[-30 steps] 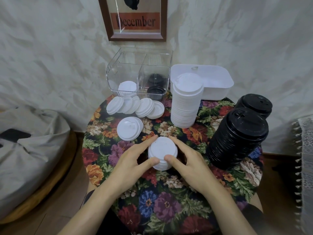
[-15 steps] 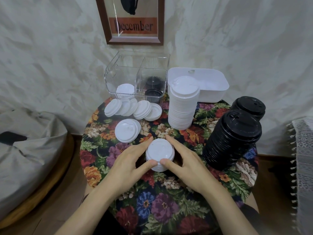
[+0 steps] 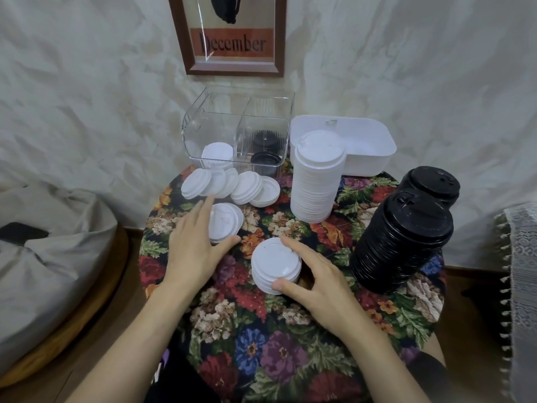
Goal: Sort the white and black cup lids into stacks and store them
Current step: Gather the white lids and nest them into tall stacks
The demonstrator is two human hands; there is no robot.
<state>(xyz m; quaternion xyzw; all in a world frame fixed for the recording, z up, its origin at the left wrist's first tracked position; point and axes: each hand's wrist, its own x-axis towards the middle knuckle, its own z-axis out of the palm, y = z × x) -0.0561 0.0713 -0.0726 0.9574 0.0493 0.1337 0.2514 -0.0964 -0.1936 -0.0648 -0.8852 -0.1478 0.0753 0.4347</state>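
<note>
A short stack of white lids [image 3: 274, 264] stands in the middle of the round floral table [image 3: 290, 338]. My right hand [image 3: 316, 274] holds it, thumb at the front and fingers at the right side. My left hand [image 3: 194, 245] lies flat, fingers straight, against the left edge of a pair of white lids [image 3: 225, 223]. Several loose white lids [image 3: 229, 187] lean in a row behind. A tall white stack [image 3: 318, 181] and two black stacks [image 3: 404, 242] stand to the right. The clear divided bin [image 3: 238, 135] holds white lids on the left and black ones on the right.
A white plastic tub [image 3: 366, 146] sits at the back right against the wall. A framed December picture [image 3: 232, 33] hangs above the bin. A grey cushion [image 3: 49, 257] lies on the floor at the left, and a lace cloth [image 3: 520, 286] hangs at the right edge.
My left hand has let go of the short white stack and moved left and away to the pair of white lids. My right hand stays on the stack.
</note>
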